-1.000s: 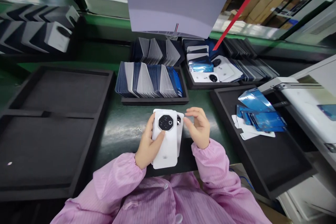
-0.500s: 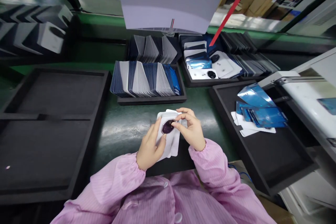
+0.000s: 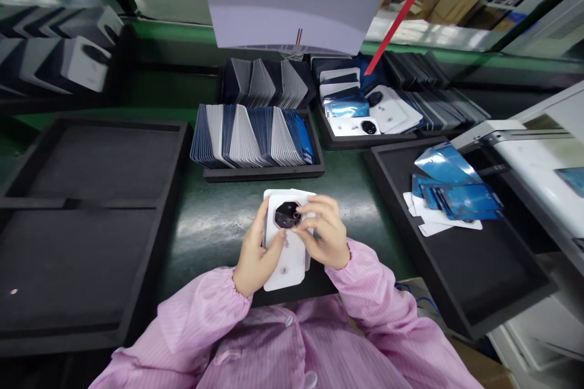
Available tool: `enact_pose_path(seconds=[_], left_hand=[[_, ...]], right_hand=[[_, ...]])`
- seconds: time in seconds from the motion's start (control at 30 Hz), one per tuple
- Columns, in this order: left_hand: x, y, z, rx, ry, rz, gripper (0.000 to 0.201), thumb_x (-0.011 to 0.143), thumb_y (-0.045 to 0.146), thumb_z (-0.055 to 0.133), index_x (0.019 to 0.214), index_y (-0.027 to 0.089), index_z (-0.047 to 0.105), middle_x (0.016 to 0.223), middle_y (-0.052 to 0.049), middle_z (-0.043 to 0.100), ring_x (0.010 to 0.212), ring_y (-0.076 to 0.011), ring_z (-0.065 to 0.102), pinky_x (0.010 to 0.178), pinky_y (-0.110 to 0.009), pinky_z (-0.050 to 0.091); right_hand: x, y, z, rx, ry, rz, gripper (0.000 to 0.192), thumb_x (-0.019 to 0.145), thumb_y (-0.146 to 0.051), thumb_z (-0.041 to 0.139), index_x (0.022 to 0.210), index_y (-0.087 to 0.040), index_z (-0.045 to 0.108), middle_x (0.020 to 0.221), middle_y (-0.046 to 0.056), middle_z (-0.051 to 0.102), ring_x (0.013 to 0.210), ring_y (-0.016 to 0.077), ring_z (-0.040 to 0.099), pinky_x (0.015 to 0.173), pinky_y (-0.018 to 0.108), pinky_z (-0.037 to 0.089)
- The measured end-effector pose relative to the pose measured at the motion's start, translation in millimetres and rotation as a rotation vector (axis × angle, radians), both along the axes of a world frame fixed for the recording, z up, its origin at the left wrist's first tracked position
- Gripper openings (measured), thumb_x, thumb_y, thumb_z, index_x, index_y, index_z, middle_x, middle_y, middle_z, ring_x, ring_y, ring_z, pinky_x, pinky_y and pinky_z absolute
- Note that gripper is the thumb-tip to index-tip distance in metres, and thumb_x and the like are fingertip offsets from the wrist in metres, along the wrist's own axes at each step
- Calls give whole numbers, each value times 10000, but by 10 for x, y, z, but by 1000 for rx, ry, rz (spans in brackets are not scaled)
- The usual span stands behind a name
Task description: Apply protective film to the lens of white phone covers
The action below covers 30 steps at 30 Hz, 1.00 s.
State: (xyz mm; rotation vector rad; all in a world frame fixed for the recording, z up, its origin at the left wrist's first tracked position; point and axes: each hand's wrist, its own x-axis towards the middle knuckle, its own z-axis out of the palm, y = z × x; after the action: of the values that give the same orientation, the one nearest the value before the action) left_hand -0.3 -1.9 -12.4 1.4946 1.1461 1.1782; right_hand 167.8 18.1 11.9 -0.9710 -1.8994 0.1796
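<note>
A white phone back cover (image 3: 285,261) with a black eight-sided camera area (image 3: 286,215) lies face up before me, with another white cover (image 3: 307,260) showing behind its right edge. My left hand (image 3: 256,255) grips the front cover along its left side, thumb on its face. At the right of the camera area, the fingertips and thumb of my right hand (image 3: 325,232) come together in a pinch. Whatever they pinch is too small or hidden to name.
Beyond my hands a black tray (image 3: 264,174) holds rows of upright covers. Another tray (image 3: 365,143) at the back right has white and blue covers. On the right, blue sheets (image 3: 469,200) lie in a black tray (image 3: 493,279). A divided black tray (image 3: 91,161) stands left.
The front cover has turned more upright and shifted slightly left, showing more of its face. My right hand has moved a little down and left, its fingers still by the camera area.
</note>
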Motion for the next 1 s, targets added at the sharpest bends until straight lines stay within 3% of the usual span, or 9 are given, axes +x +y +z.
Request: enact_pose_path(seconds=[0.13,0.33,1.0], left_hand=[[-8,35,68,-131,-172,52,601,879,275,572,1431,251,336,1466,-90,442,1329,-240,448,1100,-385,372],[-28,67,119,-163,-217,76,609,864,302,596,1423,245,362,1484,-99,418,1349,-251,420,1115,-382,348],[-38,32,101,-104,-184,64,591,873,278,583,1422,261,364,1477,-86,422,1359,-252,400,1135,-403,312]], right_hand=[[-38,-17,-11,150,-39,226,115,814,-142,645,879,-230,608,812,3,728,889,181,668,833,396,500],[-62,-36,0,134,-16,335,118,873,-145,573,958,-209,626,844,24,747,846,140,688,780,341,545],[-54,-30,-7,191,-29,334,115,843,-135,599,914,-222,626,804,7,750,811,139,702,785,338,561]])
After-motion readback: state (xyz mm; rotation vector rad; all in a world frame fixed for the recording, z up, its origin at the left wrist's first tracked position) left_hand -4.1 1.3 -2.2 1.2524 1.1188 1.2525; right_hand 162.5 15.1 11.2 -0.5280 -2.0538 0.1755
